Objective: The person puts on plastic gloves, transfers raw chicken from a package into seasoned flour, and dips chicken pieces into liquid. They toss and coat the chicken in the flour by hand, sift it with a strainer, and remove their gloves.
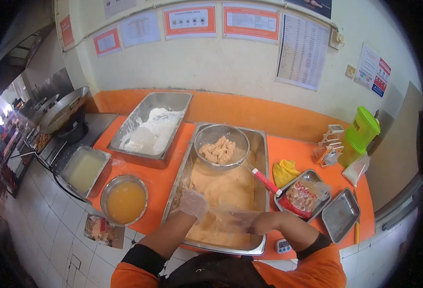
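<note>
A deep metal pan holds pale orange breading flour. My left hand, in a clear plastic glove, is at the pan's left side, over the flour; its fingers are not clearly visible. Also gloved, my right hand stretches flat and leftward across the flour, blurred by motion. Nothing can be made out in either hand. At the pan's far end a round wire strainer holds coated, lumpy pieces. Its red handle extends over the pan's right rim.
Left of the pan are a tray of white flour, a bowl of orange liquid and a container of cloudy liquid. To the right lie a yellow cloth, a bagged tray, a metal tray and a small timer.
</note>
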